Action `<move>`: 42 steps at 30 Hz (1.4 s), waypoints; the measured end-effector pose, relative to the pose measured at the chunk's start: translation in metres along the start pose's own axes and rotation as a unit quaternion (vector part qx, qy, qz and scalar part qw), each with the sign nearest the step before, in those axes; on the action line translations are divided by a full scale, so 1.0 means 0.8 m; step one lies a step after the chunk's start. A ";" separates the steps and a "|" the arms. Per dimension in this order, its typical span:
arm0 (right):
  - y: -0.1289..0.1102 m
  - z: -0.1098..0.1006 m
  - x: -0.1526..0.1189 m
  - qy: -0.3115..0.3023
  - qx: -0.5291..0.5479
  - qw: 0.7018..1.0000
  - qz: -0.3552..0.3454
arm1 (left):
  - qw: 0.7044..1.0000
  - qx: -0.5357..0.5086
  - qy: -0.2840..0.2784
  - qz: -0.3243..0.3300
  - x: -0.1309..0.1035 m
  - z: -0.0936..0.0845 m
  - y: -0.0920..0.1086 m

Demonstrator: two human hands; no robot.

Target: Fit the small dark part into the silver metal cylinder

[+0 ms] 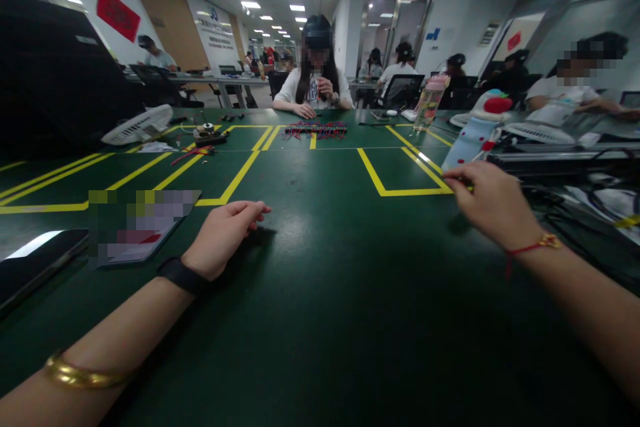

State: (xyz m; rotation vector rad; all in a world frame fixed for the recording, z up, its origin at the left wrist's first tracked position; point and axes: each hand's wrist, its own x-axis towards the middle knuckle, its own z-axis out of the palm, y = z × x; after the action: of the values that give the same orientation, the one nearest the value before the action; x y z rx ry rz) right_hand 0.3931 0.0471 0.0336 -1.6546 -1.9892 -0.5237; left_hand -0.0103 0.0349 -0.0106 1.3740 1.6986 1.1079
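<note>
My left hand (pixel 225 233) is held just over the green table (pixel 320 293), left of the middle, its fingers curled and pressed together. What those fingers hold, if anything, is hidden. Farther right, my right hand (pixel 490 203) is raised above the tabletop with thumb and fingers pinched. I cannot make out whether something small is between them. Just beyond it stands a light-blue bottle (pixel 467 140) with a red and white top. A flat, partly blurred case-like item (pixel 173 227) lies left of my left hand, beside a dark phone-like device (pixel 40 270).
Yellow tape (pixel 410 193) marks the table. A pile of red and blue wires (pixel 315 129) lies before a person (pixel 316 83) seated opposite. White fans (pixel 140 125) lie left and right; black cables (pixel 575 213) crowd the right edge. A clear bottle (pixel 430 103) stands far right.
</note>
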 end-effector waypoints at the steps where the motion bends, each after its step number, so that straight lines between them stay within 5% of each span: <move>1: 0.021 -0.005 0.005 0.001 -0.033 0.999 0.033 | 1.000 0.001 0.000 0.000 -0.001 0.000 0.000; 5: 0.075 -0.016 0.011 -0.086 -0.136 0.973 0.167 | 1.000 0.004 0.000 0.001 -0.001 0.000 0.000; 9: 0.086 -0.009 0.010 -0.157 -0.149 0.962 0.164 | 1.000 0.006 0.000 0.006 0.000 0.000 -0.003; 42: 0.100 -0.011 0.011 -0.164 -0.111 0.954 0.225 | 1.000 0.008 -0.001 0.012 -0.003 0.000 0.000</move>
State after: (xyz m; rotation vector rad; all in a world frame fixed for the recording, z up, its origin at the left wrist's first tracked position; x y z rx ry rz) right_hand 0.4718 0.0641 0.0442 -2.3821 -1.7192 -0.3237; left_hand -0.0101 0.0328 -0.0105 1.4085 1.6963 1.1098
